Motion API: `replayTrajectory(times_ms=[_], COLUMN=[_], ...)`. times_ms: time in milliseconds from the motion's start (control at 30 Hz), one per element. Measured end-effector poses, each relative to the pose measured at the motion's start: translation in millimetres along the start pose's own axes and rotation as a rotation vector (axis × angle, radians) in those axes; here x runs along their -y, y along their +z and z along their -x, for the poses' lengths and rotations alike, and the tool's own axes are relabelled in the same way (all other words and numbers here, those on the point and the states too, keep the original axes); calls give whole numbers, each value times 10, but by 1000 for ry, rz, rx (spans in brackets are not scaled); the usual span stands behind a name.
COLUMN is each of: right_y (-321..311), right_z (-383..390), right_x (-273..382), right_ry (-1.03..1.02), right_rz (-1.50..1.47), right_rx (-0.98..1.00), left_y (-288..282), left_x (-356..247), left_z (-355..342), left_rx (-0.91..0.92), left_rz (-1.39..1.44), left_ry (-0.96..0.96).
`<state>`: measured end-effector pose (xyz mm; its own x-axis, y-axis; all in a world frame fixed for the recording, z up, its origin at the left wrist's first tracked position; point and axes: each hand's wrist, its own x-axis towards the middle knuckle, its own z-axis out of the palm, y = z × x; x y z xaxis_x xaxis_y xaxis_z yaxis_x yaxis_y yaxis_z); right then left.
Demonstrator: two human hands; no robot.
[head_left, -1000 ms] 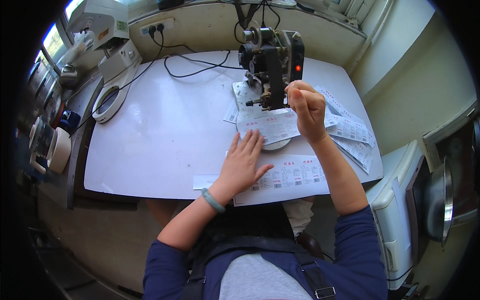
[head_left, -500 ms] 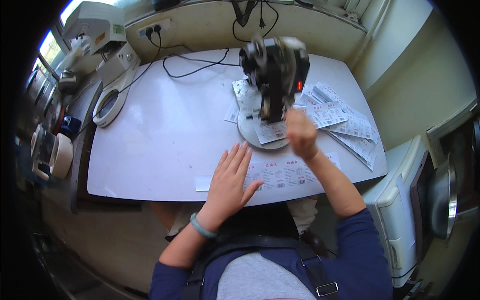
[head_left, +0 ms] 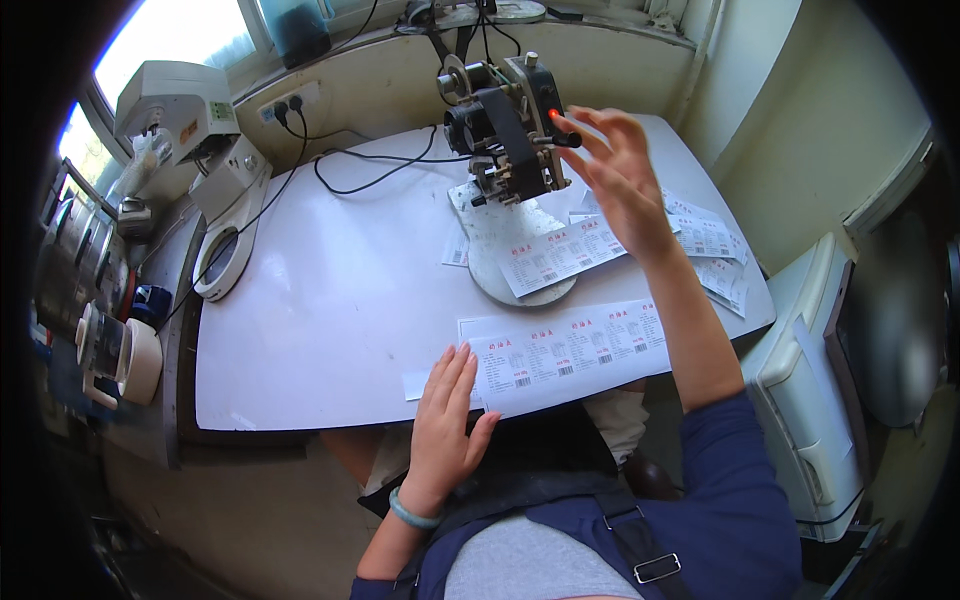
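We see label sheet [head_left: 565, 355] lying long axis left-right, right end angled away. Left hand [head_left: 447, 425] flat on it, released; right hand [head_left: 612, 170] open beside stamping machine [head_left: 505, 130].

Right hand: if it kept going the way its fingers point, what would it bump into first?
Most likely the black stamping machine. The right hand is open, its fingers spread toward the machine's lever side and red light. How high the hand hangs above the table is unclear, so it might pass just over the lever.
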<state>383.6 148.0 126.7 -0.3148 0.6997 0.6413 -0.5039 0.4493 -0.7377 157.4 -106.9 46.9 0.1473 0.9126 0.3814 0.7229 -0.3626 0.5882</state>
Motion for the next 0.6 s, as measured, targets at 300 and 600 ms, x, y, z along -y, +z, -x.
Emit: replayTrajectory(times_ms=[300, 600], right_y=[-708, -1338], right_z=[809, 941], right_x=[-32, 285], right_ry=[67, -145], right_rz=[1618, 1936], right_rx=[262, 16], left_y=[-60, 4], left_x=[-24, -128], left_z=[-110, -141], left_rx=[20, 48], left_rz=[-53, 2], left_ry=[-11, -46])
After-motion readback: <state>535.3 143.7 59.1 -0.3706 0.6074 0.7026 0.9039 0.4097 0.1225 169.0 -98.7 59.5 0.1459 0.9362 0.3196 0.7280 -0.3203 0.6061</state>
